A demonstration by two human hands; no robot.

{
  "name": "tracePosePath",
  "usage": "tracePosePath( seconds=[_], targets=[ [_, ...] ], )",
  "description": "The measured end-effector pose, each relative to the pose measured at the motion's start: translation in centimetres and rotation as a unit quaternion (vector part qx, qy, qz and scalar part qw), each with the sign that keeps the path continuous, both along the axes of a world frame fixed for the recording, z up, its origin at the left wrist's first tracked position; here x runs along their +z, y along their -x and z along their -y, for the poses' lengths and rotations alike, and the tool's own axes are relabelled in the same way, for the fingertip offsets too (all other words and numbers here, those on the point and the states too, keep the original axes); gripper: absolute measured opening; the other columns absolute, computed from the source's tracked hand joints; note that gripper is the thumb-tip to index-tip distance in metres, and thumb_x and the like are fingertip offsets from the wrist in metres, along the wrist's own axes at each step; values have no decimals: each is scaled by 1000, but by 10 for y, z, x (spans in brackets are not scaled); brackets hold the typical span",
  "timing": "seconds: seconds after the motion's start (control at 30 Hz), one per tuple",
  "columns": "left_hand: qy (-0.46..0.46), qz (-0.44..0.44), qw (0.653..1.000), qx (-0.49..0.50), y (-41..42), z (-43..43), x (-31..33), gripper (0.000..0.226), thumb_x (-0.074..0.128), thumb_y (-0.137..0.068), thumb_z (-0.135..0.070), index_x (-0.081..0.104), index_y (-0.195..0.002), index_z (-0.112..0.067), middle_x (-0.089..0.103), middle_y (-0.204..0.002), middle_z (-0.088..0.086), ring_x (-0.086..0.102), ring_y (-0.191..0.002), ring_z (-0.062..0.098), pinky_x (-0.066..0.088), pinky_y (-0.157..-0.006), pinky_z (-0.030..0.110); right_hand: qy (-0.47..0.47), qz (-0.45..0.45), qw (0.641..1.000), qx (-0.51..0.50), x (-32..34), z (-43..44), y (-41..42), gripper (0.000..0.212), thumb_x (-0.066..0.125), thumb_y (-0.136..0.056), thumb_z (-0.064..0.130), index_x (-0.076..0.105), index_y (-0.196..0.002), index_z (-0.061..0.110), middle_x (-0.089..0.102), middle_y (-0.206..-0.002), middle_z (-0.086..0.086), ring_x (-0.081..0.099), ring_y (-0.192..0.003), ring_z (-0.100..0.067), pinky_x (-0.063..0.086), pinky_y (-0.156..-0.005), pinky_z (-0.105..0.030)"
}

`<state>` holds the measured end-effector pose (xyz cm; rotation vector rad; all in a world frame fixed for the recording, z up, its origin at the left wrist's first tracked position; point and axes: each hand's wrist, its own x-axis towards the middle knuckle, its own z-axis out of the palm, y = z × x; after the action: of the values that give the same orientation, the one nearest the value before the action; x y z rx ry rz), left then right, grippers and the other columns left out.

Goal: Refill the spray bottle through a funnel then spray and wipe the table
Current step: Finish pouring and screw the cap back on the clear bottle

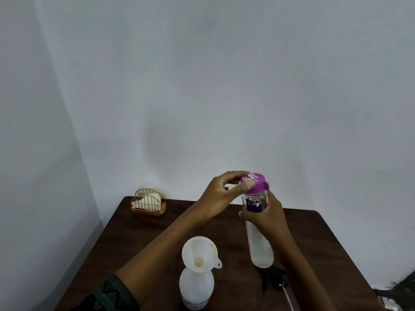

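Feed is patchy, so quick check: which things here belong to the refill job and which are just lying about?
In the job: clear bottle in right hand; its purple lid pinched by left hand; funnel in spray bottle; spray head on table.
Lying about: gold holder with white pads, possibly for wiping; dark clutter at right edge.

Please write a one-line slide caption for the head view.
Left hand grips the purple cap of a clear bottle held by the right hand; a funnel sits in the spray bottle.
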<state>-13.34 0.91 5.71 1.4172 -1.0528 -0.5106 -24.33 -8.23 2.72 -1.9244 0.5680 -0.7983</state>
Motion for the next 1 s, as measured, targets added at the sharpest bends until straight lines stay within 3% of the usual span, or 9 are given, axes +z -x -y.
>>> tracePosePath(
  seconds=[0.1, 0.23, 0.33, 0.43, 0.5, 0.6, 0.7, 0.87, 1.0],
  targets=[
    [-27, 37, 999, 10, 3, 5, 1, 45, 68, -81, -34, 56, -123, -22, 59, -118, -8, 55, -106, 5, 41, -79, 5, 6, -4, 1000, -2, 1, -4, -1, 53, 77, -66, 1, 47, -93, 35, 60, -85, 11, 61, -77, -12, 51, -64, -21],
    [-4, 43, 998, 46, -5, 4, -2, 56, 74, -75, -35, 52, -126, -26, 57, -123, -9, 53, -112, 8, 41, -83, 12, -4, -1, 1000, -1, 3, -3, 2, 54, 76, -64, -2, 46, -90, 35, 59, -84, 7, 60, -75, -11, 46, -60, -18],
    [18, 24, 997, 77, -11, -1, -3, 38, 71, -80, -30, 57, -115, -23, 61, -115, -9, 57, -104, 7, 48, -84, 21, -8, -3, 1000, -1, 5, -1, 6, 51, 75, -66, -3, 46, -91, 31, 57, -82, 7, 58, -72, -10, 44, -58, -15],
    [47, -21, 997, 58, -7, -4, 0, 19, 50, -94, -24, 66, -101, -16, 67, -99, -8, 62, -89, -1, 47, -77, 11, -4, 0, 1000, -4, 6, -2, 6, 52, 75, -65, -4, 46, -85, 34, 58, -81, 7, 58, -71, -10, 45, -57, -15],
    [37, -35, 998, 25, -2, -4, 1, 28, 45, -96, -27, 66, -106, -12, 67, -104, -4, 62, -91, -3, 46, -77, 7, -3, 1, 1000, -7, 6, -2, 5, 53, 75, -64, -4, 46, -84, 34, 59, -80, 5, 58, -69, -10, 46, -56, -14],
    [13, -8, 1000, 10, 3, 1, 2, 43, 59, -84, -47, 62, -117, -19, 64, -117, -6, 58, -104, 1, 46, -89, 14, -3, -6, 1000, 0, 4, -4, 3, 52, 75, -64, -4, 47, -88, 33, 60, -80, 4, 60, -69, -12, 49, -54, -13],
    [-14, 55, 998, 28, 5, 3, 2, 41, 65, -84, -36, 57, -122, -24, 56, -126, -4, 53, -108, 6, 40, -76, -2, -4, -5, 1000, 5, 0, -5, 1, 55, 76, -64, -2, 46, -91, 35, 61, -84, 7, 62, -74, -11, 50, -56, -14],
    [26, 20, 999, 35, -2, -2, 1, 31, 69, -81, -29, 62, -111, -34, 56, -111, -5, 60, -92, 10, 50, -83, 21, -17, 10, 1000, 4, 2, -3, 3, 52, 79, -61, 1, 48, -88, 33, 60, -82, 6, 60, -71, -10, 48, -53, -11],
    [45, -20, 998, 37, 1, -4, 3, 22, 60, -89, -18, 64, -110, -19, 67, -105, -3, 64, -94, 8, 51, -85, 18, -16, 20, 1000, 14, 4, 0, 4, 54, 74, -66, -7, 46, -89, 32, 57, -80, 8, 57, -70, -9, 46, -53, -5]
  ],
)
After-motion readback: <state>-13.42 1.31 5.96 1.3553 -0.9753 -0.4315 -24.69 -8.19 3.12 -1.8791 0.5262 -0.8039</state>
